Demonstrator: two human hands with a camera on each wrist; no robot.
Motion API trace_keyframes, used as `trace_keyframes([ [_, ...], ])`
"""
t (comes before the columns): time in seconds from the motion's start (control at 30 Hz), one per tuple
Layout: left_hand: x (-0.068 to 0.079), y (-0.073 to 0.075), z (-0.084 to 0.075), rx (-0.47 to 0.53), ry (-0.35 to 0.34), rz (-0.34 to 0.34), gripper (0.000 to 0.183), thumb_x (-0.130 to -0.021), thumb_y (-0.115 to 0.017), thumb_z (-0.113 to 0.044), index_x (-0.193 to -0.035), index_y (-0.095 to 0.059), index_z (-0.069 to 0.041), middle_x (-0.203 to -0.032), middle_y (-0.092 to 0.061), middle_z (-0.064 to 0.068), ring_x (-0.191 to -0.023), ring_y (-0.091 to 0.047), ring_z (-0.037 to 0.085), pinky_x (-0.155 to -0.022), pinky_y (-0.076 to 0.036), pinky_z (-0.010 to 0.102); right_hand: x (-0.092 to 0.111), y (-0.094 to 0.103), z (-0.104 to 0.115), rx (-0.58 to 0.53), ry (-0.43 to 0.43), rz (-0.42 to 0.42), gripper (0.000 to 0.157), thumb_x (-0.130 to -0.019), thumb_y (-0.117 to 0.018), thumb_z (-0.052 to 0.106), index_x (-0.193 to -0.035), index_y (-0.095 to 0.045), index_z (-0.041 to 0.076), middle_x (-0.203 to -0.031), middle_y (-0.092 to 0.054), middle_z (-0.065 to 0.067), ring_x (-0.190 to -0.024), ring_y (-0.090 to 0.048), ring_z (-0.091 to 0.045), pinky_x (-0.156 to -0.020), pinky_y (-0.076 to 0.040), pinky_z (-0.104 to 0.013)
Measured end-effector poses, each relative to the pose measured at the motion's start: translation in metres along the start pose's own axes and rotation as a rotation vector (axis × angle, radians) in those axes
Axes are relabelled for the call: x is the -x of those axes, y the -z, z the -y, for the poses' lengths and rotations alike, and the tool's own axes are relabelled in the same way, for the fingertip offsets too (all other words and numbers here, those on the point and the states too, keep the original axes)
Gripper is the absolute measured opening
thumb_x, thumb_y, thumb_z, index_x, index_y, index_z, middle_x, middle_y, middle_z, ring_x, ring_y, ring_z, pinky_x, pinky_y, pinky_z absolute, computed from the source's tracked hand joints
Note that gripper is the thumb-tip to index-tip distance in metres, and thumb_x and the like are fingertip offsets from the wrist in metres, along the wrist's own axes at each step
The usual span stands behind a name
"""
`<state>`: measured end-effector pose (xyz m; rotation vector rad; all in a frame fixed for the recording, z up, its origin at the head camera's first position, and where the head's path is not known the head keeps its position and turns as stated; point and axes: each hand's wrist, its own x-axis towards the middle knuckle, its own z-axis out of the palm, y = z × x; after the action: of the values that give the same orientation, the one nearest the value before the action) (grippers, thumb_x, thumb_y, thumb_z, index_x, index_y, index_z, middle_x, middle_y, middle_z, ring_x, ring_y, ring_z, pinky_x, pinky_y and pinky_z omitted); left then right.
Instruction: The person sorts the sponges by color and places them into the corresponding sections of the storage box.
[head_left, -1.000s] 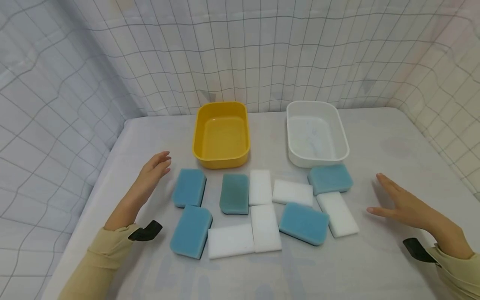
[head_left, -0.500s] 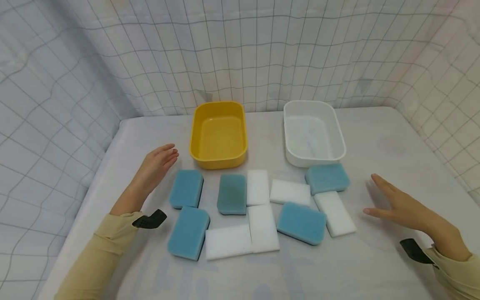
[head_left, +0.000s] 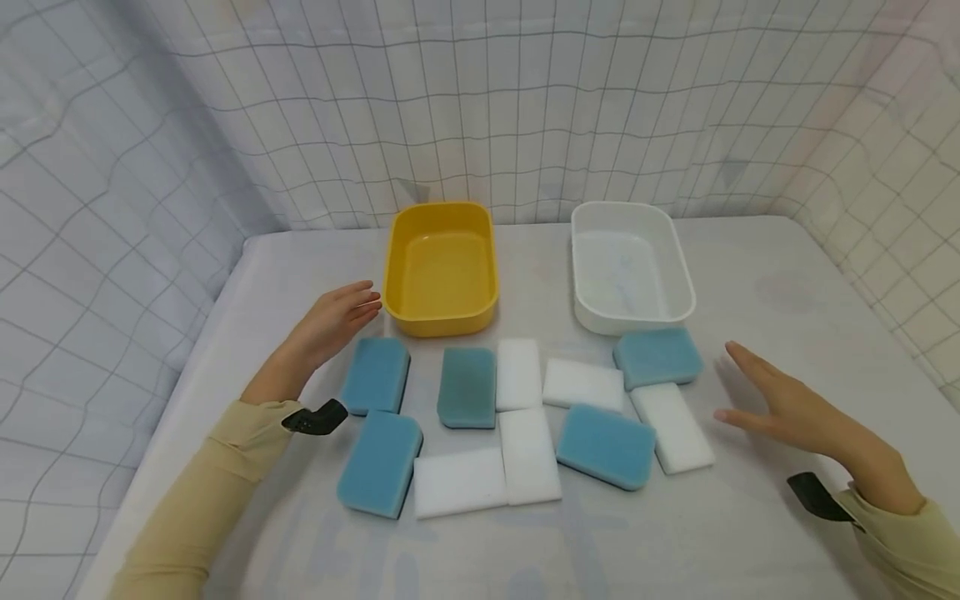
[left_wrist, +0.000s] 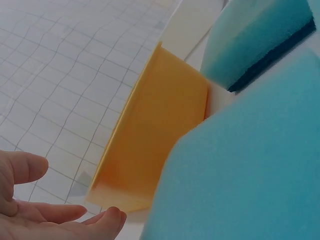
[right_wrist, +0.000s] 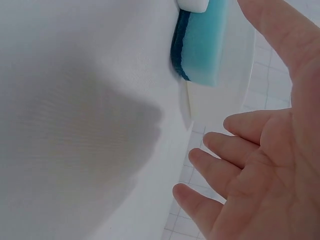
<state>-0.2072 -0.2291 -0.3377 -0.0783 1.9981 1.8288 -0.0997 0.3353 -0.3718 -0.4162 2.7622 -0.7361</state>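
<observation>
My left hand holds nothing, its fingers loosely extended beside the left wall of a yellow tub. In the left wrist view the fingertips lie close to that tub; I cannot tell whether they touch. Beneath this hand lies a blue sponge with a dark underside. My right hand hovers over the cloth at the right, thumb spread from the fingers and nothing held. Nearest to it are a white sponge block and a blue sponge by the white tub.
Several more sponges lie flat mid-table, among them a greenish-blue sponge, a lower-left blue sponge and a white block. A checked cloth hangs behind both tubs and along the sides.
The left hand has moved right and slightly away from me, up to the yellow tub's side. My right hand has shifted a little left. Sponges and tubs stay in place.
</observation>
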Motion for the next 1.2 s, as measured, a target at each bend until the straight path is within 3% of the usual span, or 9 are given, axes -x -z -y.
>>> trace_keyframes([
  [0.27, -0.004, -0.003, 0.005, -0.092, -0.021, 0.062, 0.060, -0.104, -0.029, -0.024, -0.149, -0.001, 0.003, -0.159, -0.005, 0.015, -0.147, -0.015, 0.028, -0.118, -0.018, 0.040, -0.012, -0.002, 0.002, -0.065, 0.021, -0.002, 0.089, -0.087, -0.065, 0.035, -0.152, -0.008, 0.012, -0.156, -0.013, -0.025, -0.140, -0.014, -0.050, -0.102, -0.021, -0.067],
  [0.53, -0.014, -0.001, 0.008, -0.153, -0.061, 0.078, 0.056, -0.103, -0.035, -0.020, -0.149, -0.013, 0.001, -0.158, -0.013, 0.013, -0.146, -0.020, 0.025, -0.117, -0.021, 0.040, -0.027, 0.000, 0.003, -0.035, 0.068, -0.057, 0.085, -0.086, -0.066, 0.030, -0.151, -0.015, 0.011, -0.152, -0.022, -0.027, -0.131, -0.028, -0.054, -0.096, -0.029, -0.068],
  [0.8, -0.019, 0.002, 0.009, -0.161, -0.065, 0.112, 0.054, -0.102, -0.034, -0.014, -0.148, -0.014, 0.003, -0.158, -0.014, 0.014, -0.146, -0.019, 0.027, -0.116, -0.021, 0.041, -0.039, -0.004, 0.000, -0.015, 0.138, -0.094, 0.080, -0.085, -0.069, 0.024, -0.148, -0.024, 0.004, -0.147, -0.032, -0.029, -0.122, -0.042, -0.052, -0.092, -0.038, -0.065],
  [1.0, -0.021, 0.005, 0.015, -0.229, -0.065, 0.103, 0.054, -0.102, -0.036, -0.014, -0.149, -0.014, 0.001, -0.157, -0.018, 0.014, -0.145, -0.022, 0.029, -0.116, -0.022, 0.042, -0.045, -0.011, 0.000, 0.002, 0.181, -0.114, 0.079, -0.082, -0.071, 0.019, -0.146, -0.028, 0.001, -0.142, -0.038, -0.030, -0.116, -0.050, -0.048, -0.091, -0.041, -0.062],
  [1.2, -0.025, 0.006, 0.014, -0.245, -0.075, 0.120, 0.055, -0.102, -0.035, -0.015, -0.149, -0.012, 0.000, -0.157, -0.018, 0.015, -0.145, -0.022, 0.030, -0.116, -0.021, 0.044, -0.048, -0.011, 0.005, 0.038, 0.201, -0.121, 0.082, -0.080, -0.073, 0.018, -0.145, -0.027, -0.002, -0.141, -0.039, -0.031, -0.116, -0.051, -0.045, -0.090, -0.042, -0.057],
])
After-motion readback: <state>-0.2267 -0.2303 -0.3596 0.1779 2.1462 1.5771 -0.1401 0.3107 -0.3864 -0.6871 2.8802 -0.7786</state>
